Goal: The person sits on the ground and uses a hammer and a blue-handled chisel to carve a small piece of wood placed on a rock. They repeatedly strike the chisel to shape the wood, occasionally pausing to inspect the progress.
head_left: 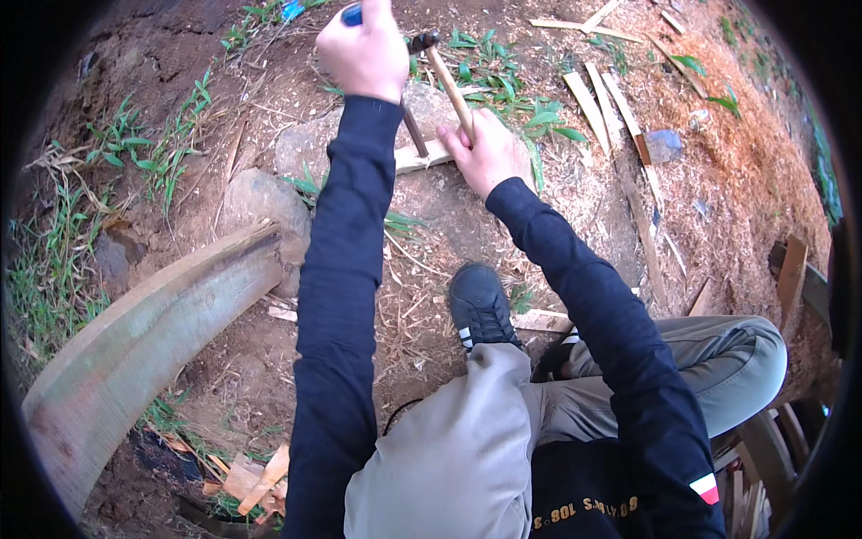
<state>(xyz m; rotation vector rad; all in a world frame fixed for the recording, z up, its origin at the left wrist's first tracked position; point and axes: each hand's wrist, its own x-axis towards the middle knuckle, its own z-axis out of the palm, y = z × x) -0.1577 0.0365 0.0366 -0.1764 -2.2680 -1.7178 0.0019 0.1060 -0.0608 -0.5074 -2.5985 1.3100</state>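
My left hand (364, 56) is closed around a tool with a blue handle (352, 15) and a long, narrow, dark metal shaft (414, 133). The shaft slants down, its lower end at a pale wood piece (409, 163) lying on a flat stone. Whether it is a blade or a rod I cannot tell. In my right hand (494, 154) is a hammer (453, 90), gripped by its light wooden handle. Its dark head is raised just right of my left hand and the tool. My right thumb is near the end of the wood piece.
A large curved wooden plank (162, 323) leans on a rock (265, 211) at left. Thin wood strips (588, 108) and shavings (718, 180) litter the right side. Split offcuts (256, 481) lie lower left. My shoe (480, 301) stands on the dirt ground.
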